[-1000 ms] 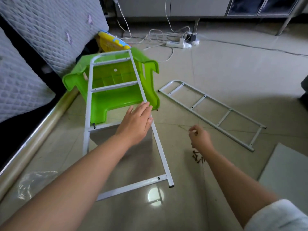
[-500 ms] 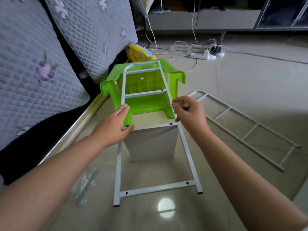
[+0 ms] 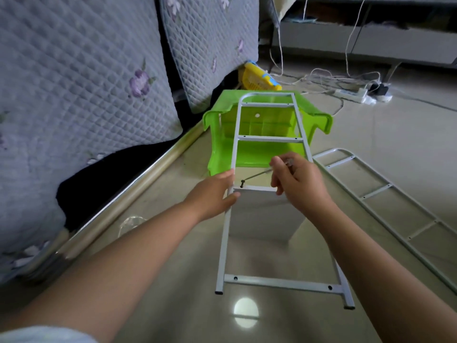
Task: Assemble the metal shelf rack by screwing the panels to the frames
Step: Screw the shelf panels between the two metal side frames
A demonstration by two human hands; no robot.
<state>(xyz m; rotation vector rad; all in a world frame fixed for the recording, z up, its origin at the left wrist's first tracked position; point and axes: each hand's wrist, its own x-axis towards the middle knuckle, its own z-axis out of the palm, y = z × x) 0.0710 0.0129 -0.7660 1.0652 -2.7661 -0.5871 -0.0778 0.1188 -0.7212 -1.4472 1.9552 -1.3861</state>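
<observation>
A white metal ladder frame leans with its rounded top on an overturned green plastic stool. A white panel stands under the frame's middle rung. My left hand grips the frame's left rail where it meets the panel. My right hand pinches a thin screwdriver, which slants down to the left. Its tip sits on a dark screw at the left end of that rung. A second ladder frame lies flat on the floor to the right.
Quilted sofa cushions and a metal sofa rail line the left. A clear plastic bag lies by the rail. A yellow basket sits behind the stool, and a power strip with cables lies at the back right.
My right hand came up from the floor to the frame and now holds the screwdriver on the screw at the left. My left hand shifted to the left rail.
</observation>
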